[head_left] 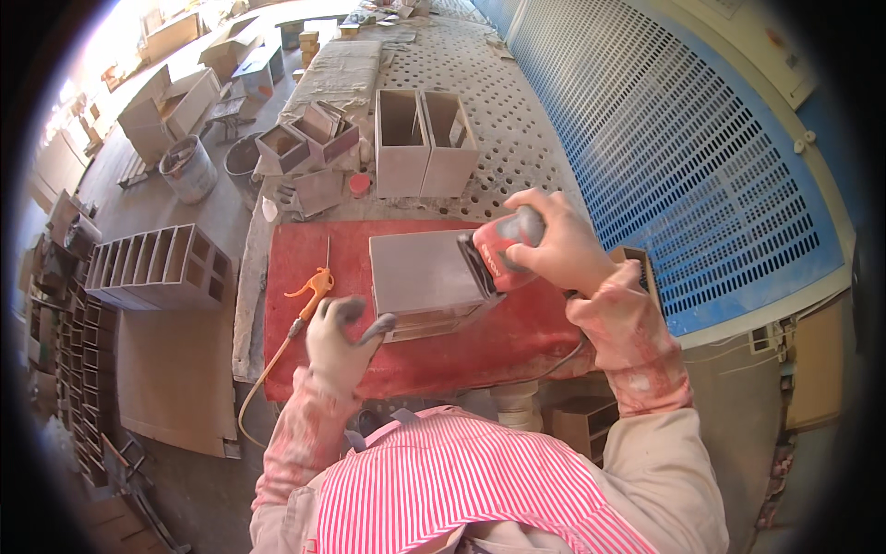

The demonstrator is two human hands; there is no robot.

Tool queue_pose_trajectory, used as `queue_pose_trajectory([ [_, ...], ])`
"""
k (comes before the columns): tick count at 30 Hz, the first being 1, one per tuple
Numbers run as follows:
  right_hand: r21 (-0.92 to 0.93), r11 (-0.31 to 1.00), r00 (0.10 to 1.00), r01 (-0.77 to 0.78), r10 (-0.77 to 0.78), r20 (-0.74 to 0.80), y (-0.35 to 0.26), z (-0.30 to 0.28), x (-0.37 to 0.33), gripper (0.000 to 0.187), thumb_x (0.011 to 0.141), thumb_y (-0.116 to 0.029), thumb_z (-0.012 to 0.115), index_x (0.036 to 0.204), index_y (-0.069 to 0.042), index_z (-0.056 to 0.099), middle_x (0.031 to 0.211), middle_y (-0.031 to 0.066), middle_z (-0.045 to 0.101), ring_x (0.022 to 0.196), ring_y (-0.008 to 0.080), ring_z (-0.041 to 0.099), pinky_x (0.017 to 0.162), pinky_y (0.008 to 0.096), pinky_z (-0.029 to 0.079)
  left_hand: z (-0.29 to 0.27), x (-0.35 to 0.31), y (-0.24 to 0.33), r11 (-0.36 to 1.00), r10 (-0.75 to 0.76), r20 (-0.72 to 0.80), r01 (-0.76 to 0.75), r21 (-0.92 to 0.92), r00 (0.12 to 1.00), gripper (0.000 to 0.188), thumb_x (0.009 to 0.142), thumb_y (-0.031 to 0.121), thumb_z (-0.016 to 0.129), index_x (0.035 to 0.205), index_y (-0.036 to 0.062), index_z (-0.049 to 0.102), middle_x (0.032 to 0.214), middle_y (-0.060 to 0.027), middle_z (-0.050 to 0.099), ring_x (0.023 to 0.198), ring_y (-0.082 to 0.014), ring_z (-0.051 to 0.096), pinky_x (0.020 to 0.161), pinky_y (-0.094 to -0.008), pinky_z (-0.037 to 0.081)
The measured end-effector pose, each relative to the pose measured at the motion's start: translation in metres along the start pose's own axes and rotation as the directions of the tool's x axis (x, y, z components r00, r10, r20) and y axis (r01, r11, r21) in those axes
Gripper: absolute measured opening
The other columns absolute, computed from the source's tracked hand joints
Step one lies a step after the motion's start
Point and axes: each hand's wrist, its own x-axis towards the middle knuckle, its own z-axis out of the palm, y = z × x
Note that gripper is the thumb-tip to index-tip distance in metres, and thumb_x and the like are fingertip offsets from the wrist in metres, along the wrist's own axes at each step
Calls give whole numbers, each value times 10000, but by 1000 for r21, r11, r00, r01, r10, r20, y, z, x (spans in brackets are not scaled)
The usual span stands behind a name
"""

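Observation:
A grey box (420,272) lies on the red-covered work surface before me, its smooth flat side up. My right hand (563,245) is closed around a red and grey power sander (503,254). The sander's dark pad is tilted against the right end of the box top. At the box's near left corner is my left hand (343,340), in a pale glove with grey fingertips. Its thumb and fingers are spread, and it grips nothing. Just beyond that hand lies an orange air blow gun (314,284) with a thin metal nozzle; its hose runs off the left edge.
Two tall open boxes (401,171) stand beyond the red cover (305,245) on the perforated table. Smaller boxes (323,138) and a red lid (359,184) sit left of them. A blue slotted panel (683,166) rises at right. Buckets (189,171) and a compartmented cabinet (161,263) stand left.

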Motion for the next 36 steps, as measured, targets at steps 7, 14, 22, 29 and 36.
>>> queue_pose_trajectory([
  [7, 531, 697, 862, 483, -483, -150, -40, 68, -26, 772, 960, -346, 857, 1584, -87, 483, 1233, 121, 624, 1078, 171, 657, 923, 371, 574, -4, -18, 123, 118, -86, 741, 745, -657, 666, 261, 985, 128, 789, 1211, 18, 719, 961, -53, 725, 788, -168, 731, 712, -314, 610],
  [14, -197, 893, 900, 404, -350, 259, 23, 113, -23, 695, 1029, -405, 731, 1635, -140, 519, 1232, 140, 563, 1191, 322, 568, 1025, 465, 516, -32, -45, 76, 153, -602, 272, 443, -884, 751, 125, 1076, 185, 639, 1026, 70, 646, 564, 67, 362, 406, -61, 281, 376, -276, 204],
  [22, -248, 823, 858, 512, -505, 95, 47, 149, -25, 598, 957, -381, 787, 1521, -230, 658, 1194, 66, 573, 1045, 287, 611, 893, 449, 556, -41, -51, 71, 229, -478, 160, 298, -927, 864, 145, 1105, 175, 612, 1069, 37, 636, 577, 65, 375, 411, -52, 294, 387, -262, 228],
  [29, 106, 916, 894, 387, -401, 198, 27, 122, -34, 556, 980, -327, 797, 1494, -151, 676, 1283, 118, 589, 1101, 313, 665, 907, 475, 588, -32, -54, 71, 272, -555, 286, 495, -825, 781, 107, 1021, 127, 705, 1026, 22, 684, 610, 22, 503, 451, -86, 410, 416, -281, 295],
  [36, 766, 534, 898, 358, -421, -126, -48, 81, -66, 814, 851, -242, 931, 1552, -33, 574, 1331, 158, 646, 1108, 272, 679, 985, 385, 566, 32, -26, 94, 612, -110, 232, 250, -751, 967, 261, 999, 144, 784, 1219, 36, 694, 1006, -61, 696, 856, -161, 682, 678, -336, 555],
])
